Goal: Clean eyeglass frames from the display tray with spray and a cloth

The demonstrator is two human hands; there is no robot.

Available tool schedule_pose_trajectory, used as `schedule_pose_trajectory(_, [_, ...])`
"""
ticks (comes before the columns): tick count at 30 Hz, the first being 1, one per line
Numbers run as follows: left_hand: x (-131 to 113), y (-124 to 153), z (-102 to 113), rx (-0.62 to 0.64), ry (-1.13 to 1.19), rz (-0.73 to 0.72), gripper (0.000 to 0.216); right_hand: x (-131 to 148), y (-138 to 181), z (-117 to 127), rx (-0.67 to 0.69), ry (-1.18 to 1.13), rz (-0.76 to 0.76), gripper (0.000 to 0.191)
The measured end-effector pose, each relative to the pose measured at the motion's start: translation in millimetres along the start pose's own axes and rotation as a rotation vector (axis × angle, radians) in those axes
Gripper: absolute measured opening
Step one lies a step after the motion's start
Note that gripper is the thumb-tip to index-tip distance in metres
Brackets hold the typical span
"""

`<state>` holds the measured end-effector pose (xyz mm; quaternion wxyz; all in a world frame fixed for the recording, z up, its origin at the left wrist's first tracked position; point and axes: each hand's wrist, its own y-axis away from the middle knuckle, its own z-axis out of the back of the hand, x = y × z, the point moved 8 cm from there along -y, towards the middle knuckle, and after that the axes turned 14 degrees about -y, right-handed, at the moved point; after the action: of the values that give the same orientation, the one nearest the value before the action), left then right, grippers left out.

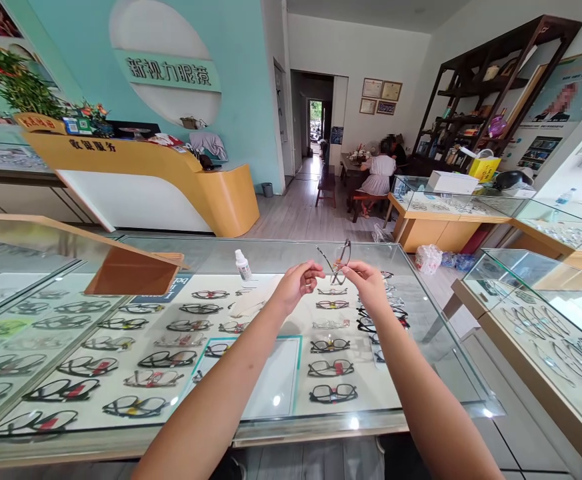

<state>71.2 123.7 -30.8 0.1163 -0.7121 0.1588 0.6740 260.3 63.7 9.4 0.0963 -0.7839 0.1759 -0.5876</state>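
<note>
My right hand (368, 283) is closed on a pair of eyeglasses (341, 272), held up above the glass counter with the lenses near my fingertips and one thin temple pointing up and left. Just left of the glasses is my left hand (301, 283), its fingers loosely curled and apart, with nothing visible in them. Whether its fingertips touch the frame is hard to make out. A small white bottle (243, 265) stands on the countertop to the left. Under the glass lie rows of eyeglasses, among them a dark pair (333, 393) below my hands.
The glass display counter (265, 427) spans the front. A wooden-edged tilted panel (133, 270) rises at its left. More showcases (535, 333) stand at right. Behind are a yellow reception desk (228, 200) and a seated person (379, 173) at a table.
</note>
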Motion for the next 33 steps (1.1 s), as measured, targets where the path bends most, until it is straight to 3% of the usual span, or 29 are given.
schedule_pose_trajectory(4, [-3, 1, -7, 0.075, 0.052, -0.027, 0.049, 10, 9, -17, 0.088, 0.223, 0.122, 0.015])
schedule_pose_trajectory(9, [-8, 3, -10, 0.145, 0.218, -0.073, 0.047, 17, 16, -33, 0.208, 0.325, 0.186, 0.009])
schedule_pose_trajectory(16, [-23, 2, 12, 0.055, 0.399, -0.142, 0.035, 11, 17, -37, 0.249, 0.369, 0.153, 0.013])
schedule_pose_trajectory(20, [-28, -1, 26, -0.017, 0.315, -0.183, 0.039, 2, 17, -37, 0.245, 0.325, 0.097, 0.016])
schedule_pose_trajectory(22, [-28, 0, 37, -0.138, 0.068, -0.186, 0.039, -6, 15, -32, 0.215, 0.215, 0.018, 0.016])
schedule_pose_trajectory(23, [-31, 3, 48, -0.262, -0.098, -0.214, 0.037, -11, 14, -30, 0.189, 0.134, -0.030, 0.017])
schedule_pose_trajectory(27, [-57, 41, 107, -1.048, -0.605, -0.411, 0.029, -22, 12, -22, 0.087, -0.203, -0.173, 0.026])
schedule_pose_trajectory(29, [-52, 52, 135, -1.296, -0.660, -0.309, 0.042, -22, 13, -23, 0.070, -0.305, -0.212, 0.032])
schedule_pose_trajectory(31, [-35, 46, 161, -1.318, -0.643, -0.092, 0.058, -20, 14, -25, 0.068, -0.371, -0.253, 0.035])
schedule_pose_trajectory(33, [-18, 36, 179, -1.239, -0.601, 0.028, 0.061, -18, 16, -28, 0.077, -0.421, -0.286, 0.037])
